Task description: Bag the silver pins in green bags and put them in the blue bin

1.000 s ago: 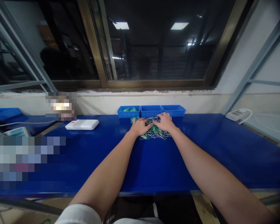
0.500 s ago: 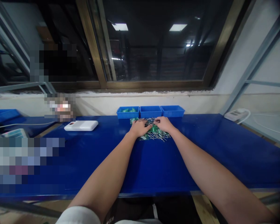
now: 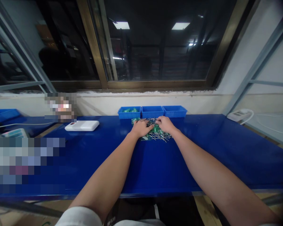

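A pile of small green parts with thin metal leads [image 3: 155,134] lies on the blue table [image 3: 141,163], just in front of three blue bins. My left hand [image 3: 142,127] rests on the pile's left side with curled fingers. My right hand [image 3: 165,124] lies on the pile's right side, its fingertips pinched together over the parts. What each hand holds is too small to make out. The left bin [image 3: 129,112] contains a few green parts; the middle bin [image 3: 152,111] and right bin [image 3: 174,110] look bare inside.
A white flat device [image 3: 82,126] lies left of the pile. A white power strip [image 3: 240,115] with a cable sits at the far right. Another blue tray [image 3: 3,114] stands far left. A dark window runs along the wall behind.
Both hands have shifted slightly on the pile, the right hand's fingertips drawing in towards the left hand. The pile and bins stay where they were.
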{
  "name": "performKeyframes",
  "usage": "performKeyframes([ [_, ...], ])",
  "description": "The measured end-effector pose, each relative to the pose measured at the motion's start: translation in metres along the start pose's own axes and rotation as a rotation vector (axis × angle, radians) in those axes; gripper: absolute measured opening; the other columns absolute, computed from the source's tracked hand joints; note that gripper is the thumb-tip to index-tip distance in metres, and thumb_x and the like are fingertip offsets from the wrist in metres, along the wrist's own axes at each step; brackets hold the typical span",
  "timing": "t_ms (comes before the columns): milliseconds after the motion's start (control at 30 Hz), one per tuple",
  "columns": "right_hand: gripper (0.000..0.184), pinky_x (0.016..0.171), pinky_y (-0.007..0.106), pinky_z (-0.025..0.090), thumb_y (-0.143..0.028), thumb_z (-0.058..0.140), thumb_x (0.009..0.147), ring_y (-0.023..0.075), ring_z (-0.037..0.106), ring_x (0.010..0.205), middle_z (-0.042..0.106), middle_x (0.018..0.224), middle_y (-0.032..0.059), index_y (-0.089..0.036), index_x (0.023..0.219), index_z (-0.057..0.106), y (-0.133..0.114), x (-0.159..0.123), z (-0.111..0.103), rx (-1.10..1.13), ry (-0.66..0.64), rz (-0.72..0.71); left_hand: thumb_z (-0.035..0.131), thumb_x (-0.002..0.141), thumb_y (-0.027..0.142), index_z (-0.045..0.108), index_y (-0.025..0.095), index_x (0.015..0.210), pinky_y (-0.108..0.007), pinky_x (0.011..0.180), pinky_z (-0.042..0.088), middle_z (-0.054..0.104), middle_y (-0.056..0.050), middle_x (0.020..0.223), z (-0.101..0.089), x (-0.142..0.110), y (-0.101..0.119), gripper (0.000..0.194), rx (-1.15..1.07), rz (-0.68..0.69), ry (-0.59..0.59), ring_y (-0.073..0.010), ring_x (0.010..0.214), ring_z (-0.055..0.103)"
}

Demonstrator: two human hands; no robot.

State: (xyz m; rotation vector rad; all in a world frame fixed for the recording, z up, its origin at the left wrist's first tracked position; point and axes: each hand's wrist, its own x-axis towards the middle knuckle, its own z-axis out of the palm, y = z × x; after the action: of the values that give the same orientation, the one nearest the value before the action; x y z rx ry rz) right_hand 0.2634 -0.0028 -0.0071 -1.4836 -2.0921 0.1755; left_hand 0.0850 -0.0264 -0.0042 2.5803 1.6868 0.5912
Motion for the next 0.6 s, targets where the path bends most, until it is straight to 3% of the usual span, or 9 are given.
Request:
performKeyframes([
  [167,0.018,0.076,0.029,0.041,-0.025,0.043,0.085,0.0176,0.057,0.081,0.065,0.081,0.0057,-0.018,0.086,0.060,-0.005,-0.001,-0.002,0.108,0.094,-0.030,0.042,0.084,0.050,0.058,0.024,0.115,-0.042,0.098,0.032,0.058,-0.007,0.123,-0.008,-0.003,0.006,0.044,-0.016,-0.039,0.076,-0.0254,0.115,0.050],
  [300,0.016,0.064,0.026,0.041,-0.028,0.043,0.083,0.0138,0.055,0.063,0.058,0.065,-0.0008,-0.018,0.085,0.056,-0.012,-0.002,-0.003,0.389,0.042,-0.093,0.045,0.086,0.037,0.057,0.022,0.114,-0.037,0.096,0.035,0.063,-0.006,0.115,-0.014,-0.003,0.010,0.034,-0.079,0.023,0.195,-0.0224,0.109,0.054],
  [467,0.019,0.055,0.024,0.038,-0.032,0.044,0.082,0.0120,0.049,0.052,0.050,0.055,-0.0054,-0.018,0.092,0.052,-0.018,-0.003,-0.002,0.533,0.047,-0.076,0.040,0.089,0.027,0.063,0.021,0.099,-0.031,0.089,0.039,0.067,-0.004,0.100,-0.014,0.001,0.008,0.026,-0.169,0.125,0.231,-0.0181,0.096,0.059],
  [600,0.020,0.055,0.025,0.039,-0.035,0.044,0.082,0.0121,0.049,0.051,0.051,0.053,-0.0055,-0.019,0.091,0.052,-0.019,-0.003,-0.001,0.572,0.084,-0.038,0.039,0.089,0.022,0.063,0.020,0.093,-0.030,0.086,0.040,0.067,-0.005,0.096,-0.015,0.002,0.008,0.025,-0.145,0.079,0.246,-0.0180,0.093,0.059],
])
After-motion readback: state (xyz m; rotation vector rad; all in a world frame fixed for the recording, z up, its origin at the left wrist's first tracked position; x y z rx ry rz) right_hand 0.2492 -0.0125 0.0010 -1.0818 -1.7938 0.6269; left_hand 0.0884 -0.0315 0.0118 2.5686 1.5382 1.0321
